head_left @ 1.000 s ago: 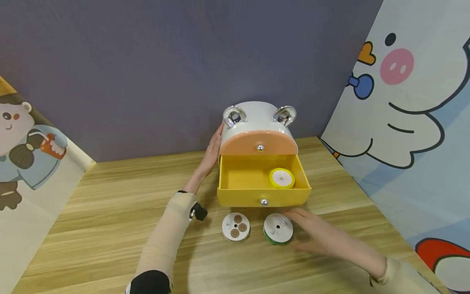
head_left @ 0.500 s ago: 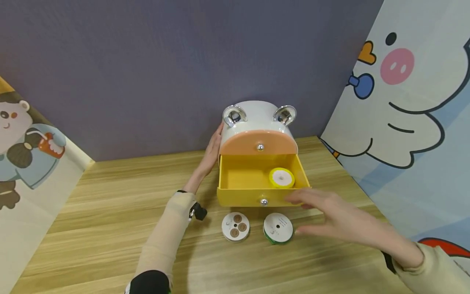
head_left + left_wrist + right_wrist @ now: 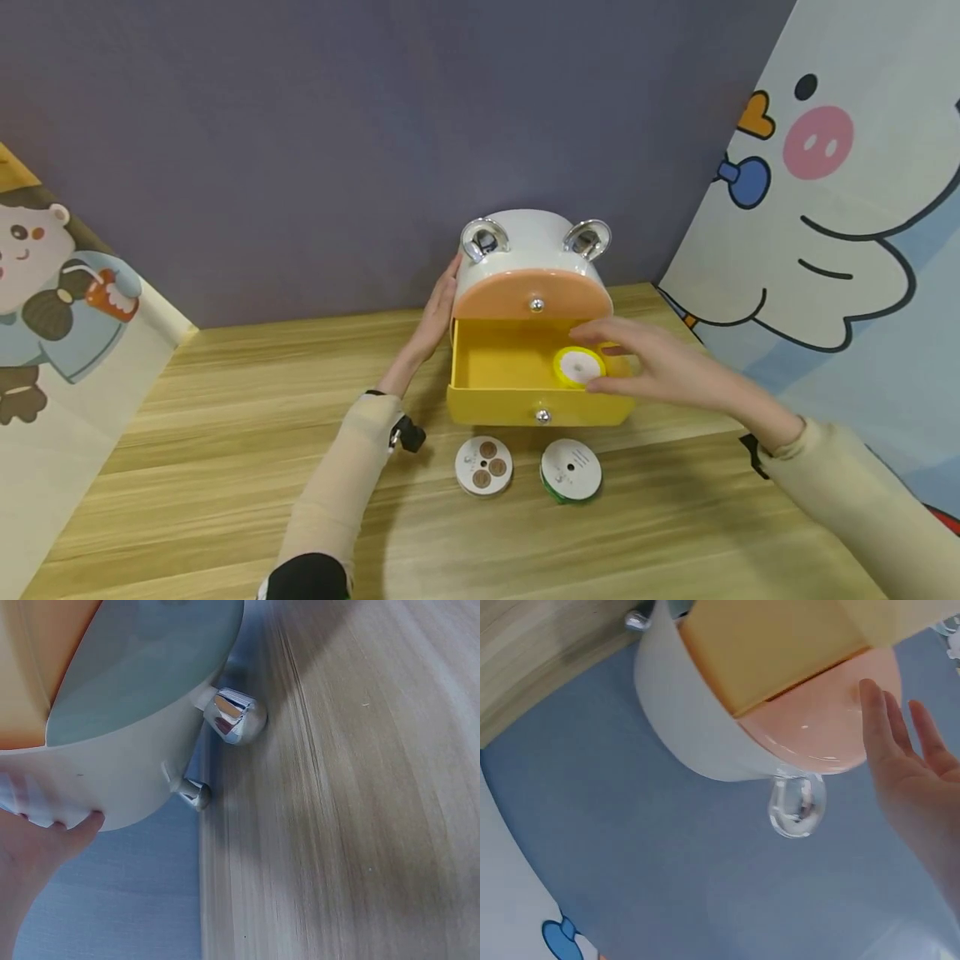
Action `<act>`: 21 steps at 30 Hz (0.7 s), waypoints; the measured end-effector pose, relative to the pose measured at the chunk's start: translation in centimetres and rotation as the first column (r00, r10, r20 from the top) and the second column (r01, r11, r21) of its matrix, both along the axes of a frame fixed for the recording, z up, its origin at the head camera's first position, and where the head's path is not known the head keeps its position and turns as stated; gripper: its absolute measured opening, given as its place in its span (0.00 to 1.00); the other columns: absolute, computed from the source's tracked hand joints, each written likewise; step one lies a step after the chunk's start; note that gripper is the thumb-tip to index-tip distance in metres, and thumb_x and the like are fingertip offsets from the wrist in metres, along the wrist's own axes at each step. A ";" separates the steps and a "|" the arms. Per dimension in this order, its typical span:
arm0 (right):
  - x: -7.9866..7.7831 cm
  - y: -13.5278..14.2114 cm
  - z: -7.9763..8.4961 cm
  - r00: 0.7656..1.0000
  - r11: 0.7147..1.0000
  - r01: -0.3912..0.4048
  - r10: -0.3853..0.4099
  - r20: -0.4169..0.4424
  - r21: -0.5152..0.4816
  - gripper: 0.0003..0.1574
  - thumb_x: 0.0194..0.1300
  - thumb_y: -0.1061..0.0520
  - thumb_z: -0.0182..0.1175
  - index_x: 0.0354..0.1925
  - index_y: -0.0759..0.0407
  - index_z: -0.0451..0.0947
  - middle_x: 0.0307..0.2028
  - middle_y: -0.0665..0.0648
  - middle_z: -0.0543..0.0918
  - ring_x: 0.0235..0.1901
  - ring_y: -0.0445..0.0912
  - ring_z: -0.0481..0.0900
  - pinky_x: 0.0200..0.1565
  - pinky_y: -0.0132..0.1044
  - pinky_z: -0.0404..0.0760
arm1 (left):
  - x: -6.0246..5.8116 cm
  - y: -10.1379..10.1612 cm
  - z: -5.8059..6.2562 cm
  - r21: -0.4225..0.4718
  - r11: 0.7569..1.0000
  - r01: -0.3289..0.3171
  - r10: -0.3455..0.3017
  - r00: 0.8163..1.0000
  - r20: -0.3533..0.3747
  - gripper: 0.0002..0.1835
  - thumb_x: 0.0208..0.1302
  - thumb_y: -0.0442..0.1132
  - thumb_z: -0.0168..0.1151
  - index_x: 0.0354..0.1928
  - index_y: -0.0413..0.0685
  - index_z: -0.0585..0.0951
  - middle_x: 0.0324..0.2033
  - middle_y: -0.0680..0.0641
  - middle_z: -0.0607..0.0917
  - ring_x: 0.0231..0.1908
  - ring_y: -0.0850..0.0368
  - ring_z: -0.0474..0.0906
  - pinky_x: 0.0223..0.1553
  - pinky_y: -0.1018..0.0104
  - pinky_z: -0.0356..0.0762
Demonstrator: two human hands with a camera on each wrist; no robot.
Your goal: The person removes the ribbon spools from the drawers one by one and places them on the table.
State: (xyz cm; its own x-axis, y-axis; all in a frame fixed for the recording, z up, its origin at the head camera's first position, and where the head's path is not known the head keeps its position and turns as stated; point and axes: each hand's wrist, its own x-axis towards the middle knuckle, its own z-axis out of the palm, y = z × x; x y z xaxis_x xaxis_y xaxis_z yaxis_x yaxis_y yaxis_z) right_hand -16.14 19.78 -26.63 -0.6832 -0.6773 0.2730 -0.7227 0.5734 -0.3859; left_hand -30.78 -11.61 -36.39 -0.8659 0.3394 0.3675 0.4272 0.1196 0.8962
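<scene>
In the head view, a small white cabinet (image 3: 531, 250) with two silver ears stands on the wooden desk (image 3: 225, 467), close to the purple wall. Its upper drawer (image 3: 529, 296) is orange and closed. The lower yellow drawer (image 3: 502, 379) is pulled out. A yellow ribbon spool (image 3: 577, 367) lies inside this drawer, near the right wall of it. The right hand (image 3: 645, 367) reaches over the open drawer with its fingers spread and relaxed, around the spool; it does not grip it, and I cannot tell if the fingertips touch it. The left hand (image 3: 437, 312) rests flat against the left side of the cabinet, fingers straight. On the desk, just in front of the drawer, lie a white spool with brown circles (image 3: 483, 465) and a white spool with green ribbon (image 3: 571, 470), side by side and apart.

In the left wrist view, the left hand (image 3: 34, 855) touches the white cabinet (image 3: 127, 750) from the side. Two silver feet (image 3: 236, 718) of the cabinet show.

In the right wrist view, the right hand (image 3: 915, 787) is open with straight fingers, beside the orange drawer (image 3: 817, 727); it holds nothing.
</scene>
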 end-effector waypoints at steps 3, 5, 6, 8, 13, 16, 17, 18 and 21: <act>-0.9 0.1 -0.3 0.999 0.999 0.028 -0.029 0.041 0.018 0.31 0.60 0.53 0.71 0.60 0.56 0.75 0.57 0.54 0.82 0.56 0.51 0.81 0.54 0.47 0.83 | 0.1 0.0 0.0 -0.004 1.000 -0.008 0.008 1.000 0.007 0.28 0.81 0.41 0.28 0.80 0.56 0.46 0.80 0.48 0.45 0.80 0.49 0.39 0.78 0.45 0.37; -1.3 0.2 -0.4 0.997 0.999 0.042 -0.044 0.061 0.026 0.30 0.61 0.52 0.70 0.60 0.57 0.75 0.57 0.55 0.82 0.55 0.53 0.82 0.55 0.48 0.83 | 0.1 0.0 0.0 -0.002 1.000 -0.010 0.010 1.000 0.008 0.28 0.81 0.41 0.28 0.80 0.55 0.46 0.80 0.47 0.45 0.80 0.49 0.39 0.78 0.45 0.37; -1.6 0.2 -0.5 0.996 0.998 0.050 -0.052 0.072 0.030 0.31 0.61 0.51 0.70 0.60 0.57 0.75 0.57 0.55 0.82 0.55 0.53 0.82 0.55 0.49 0.82 | 0.1 0.0 0.0 -0.001 1.000 -0.011 0.011 1.000 0.008 0.28 0.81 0.41 0.28 0.80 0.55 0.46 0.80 0.47 0.45 0.80 0.49 0.39 0.78 0.45 0.37; -2.0 0.1 -0.7 0.995 0.997 0.059 -0.062 0.082 0.043 0.30 0.62 0.51 0.70 0.60 0.59 0.75 0.57 0.57 0.82 0.54 0.55 0.82 0.55 0.51 0.82 | 0.1 0.0 0.0 -0.002 1.000 -0.011 0.011 1.000 0.009 0.28 0.81 0.42 0.28 0.80 0.55 0.46 0.80 0.47 0.45 0.79 0.48 0.39 0.78 0.45 0.37; -3.0 -0.3 -1.2 0.993 0.995 0.049 -0.058 0.103 0.089 0.30 0.62 0.53 0.70 0.60 0.62 0.76 0.57 0.60 0.83 0.55 0.57 0.82 0.56 0.54 0.81 | 0.1 0.0 -0.1 -0.001 1.000 -0.011 0.011 1.000 0.007 0.28 0.81 0.42 0.29 0.80 0.55 0.47 0.80 0.47 0.46 0.80 0.49 0.40 0.78 0.45 0.37; -3.5 -0.6 -1.6 0.994 0.994 0.019 -0.031 0.107 0.107 0.31 0.61 0.55 0.70 0.60 0.62 0.76 0.56 0.60 0.83 0.54 0.56 0.82 0.55 0.52 0.81 | 0.1 0.0 -0.1 0.002 1.000 0.001 -0.001 1.000 0.004 0.29 0.81 0.41 0.28 0.80 0.55 0.46 0.80 0.47 0.45 0.80 0.48 0.39 0.78 0.44 0.38; -3.7 -0.7 -1.7 0.994 0.993 0.010 -0.022 0.106 0.114 0.31 0.60 0.56 0.71 0.60 0.62 0.76 0.56 0.59 0.83 0.54 0.55 0.82 0.55 0.51 0.81 | 0.2 0.0 -0.1 0.003 1.000 0.005 -0.005 1.000 0.004 0.29 0.81 0.40 0.28 0.80 0.55 0.46 0.80 0.47 0.45 0.80 0.48 0.39 0.78 0.44 0.38; -3.8 -0.8 -1.8 0.995 0.993 0.003 -0.015 0.101 0.122 0.31 0.60 0.56 0.71 0.59 0.62 0.76 0.56 0.59 0.83 0.53 0.55 0.81 0.54 0.50 0.81 | 0.2 0.0 -0.1 0.003 1.000 0.009 -0.009 1.000 0.004 0.29 0.81 0.40 0.28 0.80 0.56 0.46 0.80 0.47 0.45 0.80 0.48 0.39 0.78 0.43 0.38; -4.1 -0.9 -2.1 0.995 0.991 -0.006 -0.008 0.102 0.136 0.31 0.60 0.56 0.71 0.60 0.62 0.76 0.56 0.58 0.83 0.52 0.53 0.80 0.53 0.49 0.80 | 0.2 0.0 -0.1 -0.001 1.000 0.012 -0.012 1.000 0.002 0.29 0.80 0.40 0.28 0.80 0.56 0.45 0.80 0.47 0.44 0.80 0.48 0.38 0.78 0.42 0.38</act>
State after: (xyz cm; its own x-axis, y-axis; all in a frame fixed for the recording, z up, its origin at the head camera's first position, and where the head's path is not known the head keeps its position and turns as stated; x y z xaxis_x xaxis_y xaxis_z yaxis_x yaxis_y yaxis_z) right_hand -20.27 18.87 -28.73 -0.7036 -0.7025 0.1072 -0.6828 0.6265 -0.3759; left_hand -30.62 -11.63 -36.45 -0.8625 0.3506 0.3649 0.4265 0.1156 0.8971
